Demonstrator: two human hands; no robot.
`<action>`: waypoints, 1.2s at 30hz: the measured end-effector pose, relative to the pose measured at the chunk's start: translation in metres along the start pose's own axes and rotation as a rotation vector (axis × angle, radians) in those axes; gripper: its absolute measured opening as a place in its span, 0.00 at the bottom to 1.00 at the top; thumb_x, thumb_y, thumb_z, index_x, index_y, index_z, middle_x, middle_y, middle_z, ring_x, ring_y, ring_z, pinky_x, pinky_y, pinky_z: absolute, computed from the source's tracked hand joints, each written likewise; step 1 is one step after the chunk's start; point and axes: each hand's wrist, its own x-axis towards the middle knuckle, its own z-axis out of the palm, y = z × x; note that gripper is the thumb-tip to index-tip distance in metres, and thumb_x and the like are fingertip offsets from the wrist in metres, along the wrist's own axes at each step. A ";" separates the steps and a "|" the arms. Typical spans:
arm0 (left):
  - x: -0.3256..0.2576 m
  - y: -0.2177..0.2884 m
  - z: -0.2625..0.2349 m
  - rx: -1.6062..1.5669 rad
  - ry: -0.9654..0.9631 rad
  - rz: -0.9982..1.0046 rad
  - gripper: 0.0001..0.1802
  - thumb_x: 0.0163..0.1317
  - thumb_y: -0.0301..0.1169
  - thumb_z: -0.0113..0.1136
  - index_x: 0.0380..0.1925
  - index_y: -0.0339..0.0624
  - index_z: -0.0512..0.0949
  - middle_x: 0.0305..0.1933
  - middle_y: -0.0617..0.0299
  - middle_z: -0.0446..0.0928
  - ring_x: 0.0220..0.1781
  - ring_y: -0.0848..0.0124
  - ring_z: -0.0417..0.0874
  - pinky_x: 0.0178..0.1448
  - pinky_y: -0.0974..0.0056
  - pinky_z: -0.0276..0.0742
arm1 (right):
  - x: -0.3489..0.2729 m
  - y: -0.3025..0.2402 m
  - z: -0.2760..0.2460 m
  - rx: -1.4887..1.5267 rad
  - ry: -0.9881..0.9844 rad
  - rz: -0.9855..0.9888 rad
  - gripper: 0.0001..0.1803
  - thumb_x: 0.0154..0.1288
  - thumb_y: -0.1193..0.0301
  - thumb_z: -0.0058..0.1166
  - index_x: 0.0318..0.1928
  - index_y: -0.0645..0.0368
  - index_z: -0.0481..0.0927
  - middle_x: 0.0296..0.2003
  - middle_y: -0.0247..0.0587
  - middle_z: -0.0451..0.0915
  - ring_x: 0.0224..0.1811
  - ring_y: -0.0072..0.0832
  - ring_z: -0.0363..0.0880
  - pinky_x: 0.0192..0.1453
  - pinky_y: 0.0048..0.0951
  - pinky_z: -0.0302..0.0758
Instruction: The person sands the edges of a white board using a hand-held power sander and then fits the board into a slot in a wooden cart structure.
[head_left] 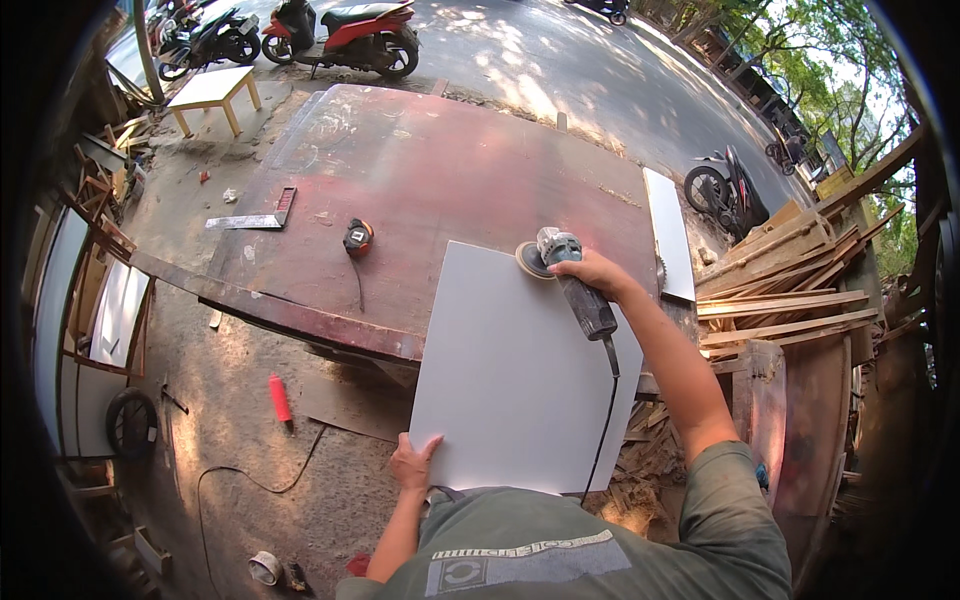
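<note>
T-shirt (600, 560) at six o'clock, left hand (410, 463) pinching panel (520, 380), right hand (594, 274) clasping angle grinder (588, 308): snagging pad (533, 262) could skid panel.

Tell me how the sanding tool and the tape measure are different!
The sanding tool is big and long; the tape measure is small and chunky. The sanding tool is in the right hand, but the tape measure lies on the reddish table. The sanding tool has a round disc; the tape measure shows none. Both have something thin and dark trailing from them.
</note>
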 end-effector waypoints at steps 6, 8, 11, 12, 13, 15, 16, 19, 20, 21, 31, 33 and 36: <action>-0.002 -0.005 0.001 0.016 0.012 -0.006 0.42 0.49 0.70 0.68 0.35 0.37 0.75 0.30 0.42 0.83 0.34 0.42 0.86 0.38 0.45 0.79 | 0.069 -0.051 0.067 -0.059 -0.175 -0.054 0.26 0.52 0.56 0.73 0.43 0.64 0.82 0.36 0.41 0.81 0.34 0.30 0.80 0.40 0.37 0.78; -0.001 -0.014 0.011 0.053 0.028 0.021 0.42 0.50 0.72 0.66 0.36 0.40 0.75 0.28 0.43 0.83 0.33 0.40 0.85 0.37 0.44 0.79 | 0.087 -0.062 0.083 -0.088 -0.166 -0.088 0.27 0.50 0.55 0.74 0.41 0.65 0.83 0.36 0.43 0.82 0.35 0.32 0.81 0.40 0.38 0.78; -0.004 -0.015 0.010 -0.066 0.024 0.046 0.42 0.50 0.71 0.66 0.37 0.39 0.76 0.30 0.42 0.83 0.34 0.40 0.85 0.37 0.43 0.79 | 0.092 -0.070 0.084 -0.185 -0.154 -0.073 0.27 0.52 0.53 0.73 0.40 0.64 0.83 0.33 0.40 0.81 0.33 0.30 0.80 0.37 0.34 0.76; -0.004 -0.015 0.008 -0.051 0.020 0.044 0.42 0.50 0.71 0.67 0.37 0.39 0.76 0.30 0.41 0.83 0.34 0.40 0.85 0.37 0.43 0.79 | 0.091 -0.069 0.082 -0.210 -0.155 -0.063 0.26 0.54 0.53 0.72 0.40 0.62 0.82 0.32 0.38 0.80 0.31 0.27 0.79 0.36 0.32 0.75; -0.003 -0.014 0.007 -0.035 0.014 0.044 0.41 0.50 0.70 0.67 0.38 0.38 0.76 0.30 0.41 0.83 0.34 0.40 0.85 0.38 0.43 0.79 | 0.092 -0.058 0.072 -0.164 -0.167 -0.050 0.28 0.52 0.52 0.73 0.42 0.63 0.82 0.32 0.39 0.81 0.32 0.28 0.80 0.36 0.32 0.77; -0.004 -0.015 0.005 -0.034 0.042 0.025 0.41 0.51 0.69 0.68 0.38 0.38 0.76 0.31 0.41 0.83 0.35 0.40 0.85 0.38 0.44 0.79 | 0.070 -0.054 0.054 -0.131 -0.163 0.021 0.28 0.52 0.52 0.73 0.42 0.63 0.82 0.32 0.40 0.81 0.31 0.28 0.80 0.35 0.32 0.77; -0.003 -0.015 0.008 -0.040 0.039 0.034 0.41 0.51 0.69 0.69 0.39 0.38 0.77 0.31 0.41 0.83 0.36 0.40 0.85 0.39 0.44 0.79 | 0.056 -0.041 0.033 -0.109 -0.142 0.074 0.28 0.52 0.52 0.73 0.42 0.63 0.82 0.32 0.40 0.81 0.30 0.28 0.80 0.35 0.32 0.77; -0.007 -0.006 0.006 -0.071 0.015 0.019 0.40 0.51 0.67 0.70 0.40 0.37 0.78 0.32 0.41 0.84 0.37 0.41 0.85 0.40 0.45 0.79 | 0.012 0.022 -0.032 -0.042 0.038 0.157 0.29 0.51 0.52 0.73 0.43 0.65 0.83 0.34 0.44 0.83 0.30 0.30 0.81 0.34 0.34 0.77; -0.006 -0.003 0.004 -0.079 0.001 0.013 0.40 0.51 0.67 0.70 0.40 0.37 0.78 0.32 0.42 0.84 0.37 0.41 0.86 0.41 0.45 0.79 | -0.003 0.046 -0.057 -0.020 0.099 0.209 0.29 0.52 0.52 0.73 0.45 0.63 0.82 0.32 0.40 0.82 0.27 0.28 0.80 0.30 0.31 0.75; -0.005 -0.004 0.007 -0.142 0.007 0.010 0.40 0.51 0.66 0.71 0.40 0.37 0.78 0.34 0.43 0.84 0.37 0.43 0.86 0.42 0.46 0.79 | -0.024 0.064 -0.082 -0.007 0.152 0.255 0.29 0.53 0.53 0.73 0.45 0.63 0.82 0.32 0.40 0.82 0.26 0.29 0.80 0.29 0.32 0.76; -0.007 0.014 0.005 -0.237 -0.040 0.116 0.37 0.51 0.59 0.76 0.41 0.34 0.78 0.35 0.46 0.85 0.38 0.49 0.87 0.45 0.50 0.80 | -0.185 0.221 -0.164 0.851 0.577 0.111 0.24 0.62 0.55 0.67 0.47 0.61 0.76 0.28 0.42 0.81 0.23 0.36 0.85 0.25 0.38 0.85; -0.008 0.018 0.004 -0.244 -0.060 0.128 0.36 0.51 0.56 0.77 0.42 0.34 0.77 0.36 0.46 0.85 0.38 0.49 0.86 0.46 0.50 0.80 | -0.175 0.226 -0.154 0.904 0.617 0.096 0.25 0.62 0.56 0.67 0.48 0.62 0.75 0.27 0.44 0.80 0.24 0.37 0.85 0.25 0.38 0.85; -0.012 0.025 0.002 -0.266 -0.086 0.093 0.36 0.52 0.54 0.78 0.42 0.33 0.77 0.38 0.45 0.85 0.39 0.50 0.85 0.47 0.51 0.79 | -0.150 0.230 -0.151 0.900 0.555 -0.031 0.27 0.61 0.56 0.68 0.50 0.64 0.74 0.28 0.45 0.80 0.24 0.38 0.85 0.25 0.37 0.85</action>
